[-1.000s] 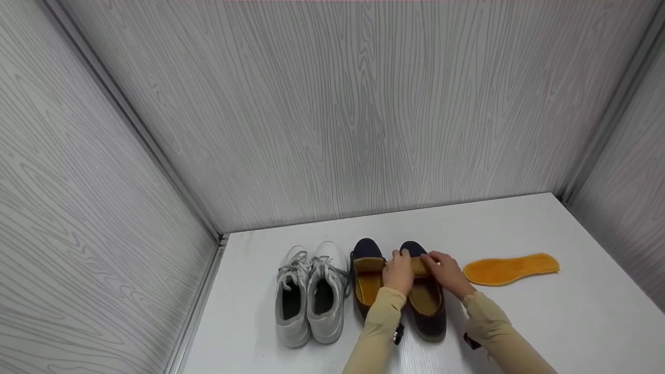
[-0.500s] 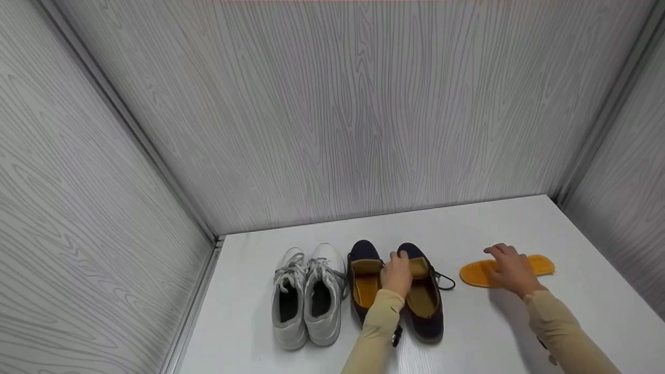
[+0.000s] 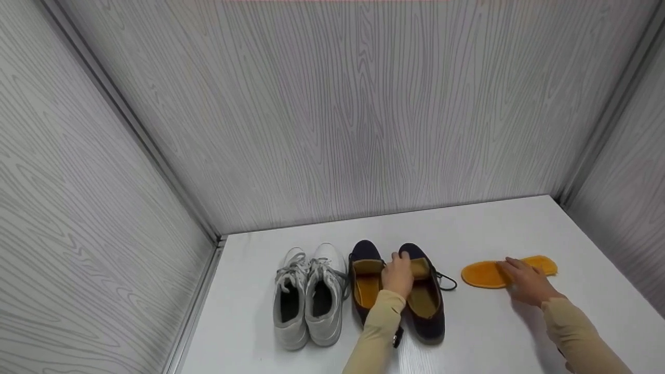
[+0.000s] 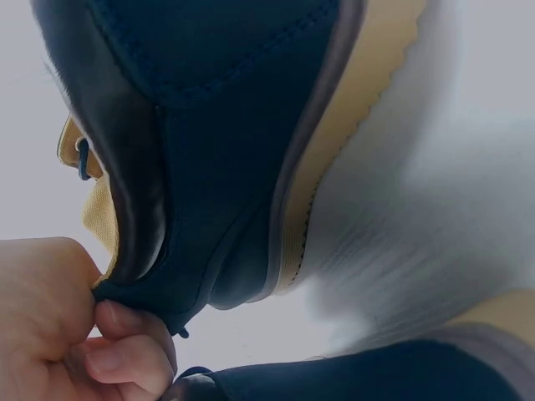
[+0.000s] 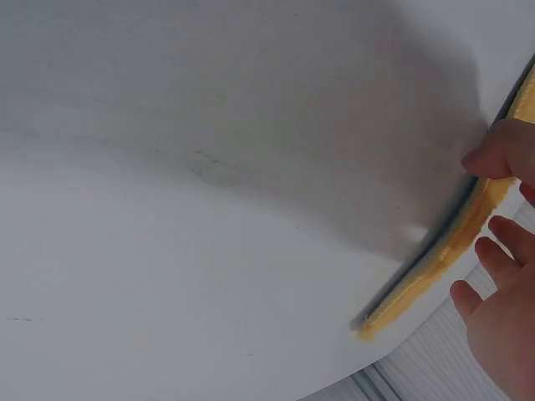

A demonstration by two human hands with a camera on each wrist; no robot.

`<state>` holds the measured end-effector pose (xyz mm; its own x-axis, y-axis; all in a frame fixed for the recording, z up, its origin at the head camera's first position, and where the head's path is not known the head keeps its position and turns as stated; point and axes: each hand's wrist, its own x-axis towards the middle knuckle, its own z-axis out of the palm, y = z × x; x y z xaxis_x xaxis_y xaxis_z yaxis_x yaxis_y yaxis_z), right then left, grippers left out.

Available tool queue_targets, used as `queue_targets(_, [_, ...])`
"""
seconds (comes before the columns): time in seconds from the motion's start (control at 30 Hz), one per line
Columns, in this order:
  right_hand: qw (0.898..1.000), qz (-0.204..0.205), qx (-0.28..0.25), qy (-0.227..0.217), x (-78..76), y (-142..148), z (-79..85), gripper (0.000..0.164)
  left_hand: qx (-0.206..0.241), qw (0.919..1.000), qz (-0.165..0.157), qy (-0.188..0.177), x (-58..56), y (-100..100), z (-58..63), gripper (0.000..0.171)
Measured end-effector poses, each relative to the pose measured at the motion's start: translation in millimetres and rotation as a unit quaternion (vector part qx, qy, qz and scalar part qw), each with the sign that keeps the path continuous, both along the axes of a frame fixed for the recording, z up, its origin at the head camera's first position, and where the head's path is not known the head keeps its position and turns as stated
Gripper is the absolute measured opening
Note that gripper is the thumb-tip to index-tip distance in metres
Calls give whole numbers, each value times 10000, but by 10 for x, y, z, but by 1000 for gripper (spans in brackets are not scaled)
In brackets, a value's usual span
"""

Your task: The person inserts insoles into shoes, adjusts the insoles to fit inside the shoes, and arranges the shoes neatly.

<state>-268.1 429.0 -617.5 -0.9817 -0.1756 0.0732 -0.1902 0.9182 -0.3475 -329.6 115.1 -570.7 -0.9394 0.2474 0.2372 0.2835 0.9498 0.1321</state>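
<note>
My left hand pinches the inner edge of the right-hand navy loafer near its tongue; the left wrist view shows thumb and fingers on the shoe's edge. That loafer's inside is tan. Beside it stands the left-hand navy loafer, with an orange-yellow lining in it, partly behind my forearm. To the right, a fuzzy orange insole lies flat on the table. Over its middle is my right hand, thumb at one edge and fingers fairly straight and spread, as the right wrist view shows.
A pair of white lace-up sneakers stands left of the loafers, toes toward the back wall. A dark lace loop sticks out from the right-hand loafer. Wood-grain panels enclose the white table at the back and sides.
My right hand has left the right-hand loafer's outer edge and moved right onto the insole, coming down lower over it. My left hand stays at the loafer.
</note>
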Motion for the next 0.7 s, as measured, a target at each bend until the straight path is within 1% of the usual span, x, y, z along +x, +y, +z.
queue_targets(0.13, [9999, -92, 112, 36, 12, 10, -27, 54, -107, 9999, -2, 74, 5, 3, -8, 21])
queue_targets(0.27, [9998, -199, 71, 32, 4, -10, 2, 45, -161, 9998, 1, 149, -1, -4, -21, 19])
queue_targets(0.4, [9995, -281, -25, -175, -19, -36, 26, 40, -178, 9996, -9, 228, -8, -14, -28, 18])
queue_targets(0.53, [9979, -381, -95, -524, -30, -52, 11, 37, -153, 9997, -50, 208, -7, -16, -26, 20])
queue_targets(0.6, [9957, -462, -163, -788, -27, -59, 4, 38, -125, 9998, -57, 149, -1, -14, -22, 21])
queue_targets(0.7, [9892, -604, -337, -1291, -10, -60, 5, 41, -91, 9999, -45, 66, 9, -5, -19, 23])
